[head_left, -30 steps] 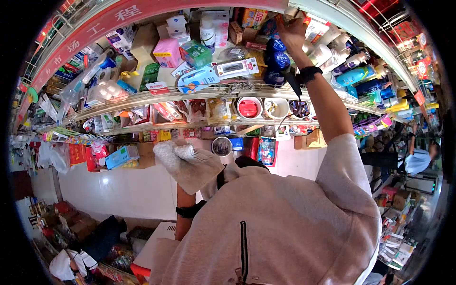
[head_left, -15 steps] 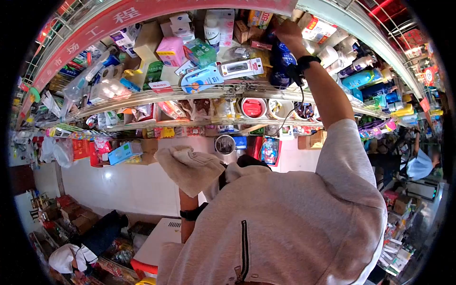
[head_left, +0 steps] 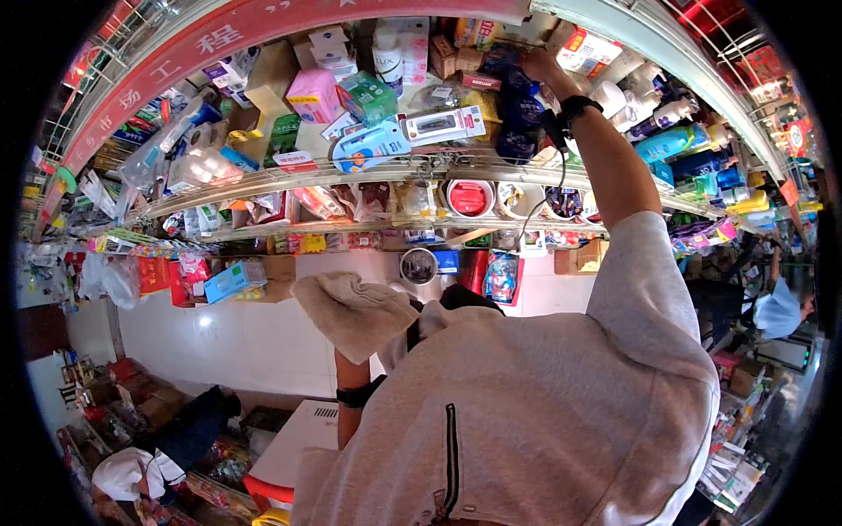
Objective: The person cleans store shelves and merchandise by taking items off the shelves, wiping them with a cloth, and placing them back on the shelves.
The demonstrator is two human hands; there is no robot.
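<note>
My right hand (head_left: 542, 67) reaches to the back of the upper shelf, beside dark blue plastic packs (head_left: 521, 107). Its fingers are in shadow and partly hidden, so I cannot see whether they grip a pack. A black wristband with a cable is on that wrist. A beige towel (head_left: 355, 314) covers my left hand, low in front of the shelves, and hangs bunched around it. The left fingers are hidden beneath the cloth. Left of the packs lie a carded item in white packaging (head_left: 443, 125) and a blue carded pack (head_left: 368, 147).
On the upper shelf stand a white pump bottle (head_left: 388, 60), a pink box (head_left: 314, 95) and a green box (head_left: 368, 96). Bottles (head_left: 671, 145) crowd the right side. A wire rail (head_left: 289, 180) edges the shelf. Another person (head_left: 132, 473) bends at lower left.
My right hand has shifted slightly at the back of the shelf, and the forearm has swung a little right. The dark blue packs have changed shape beside it. The towel has barely moved.
</note>
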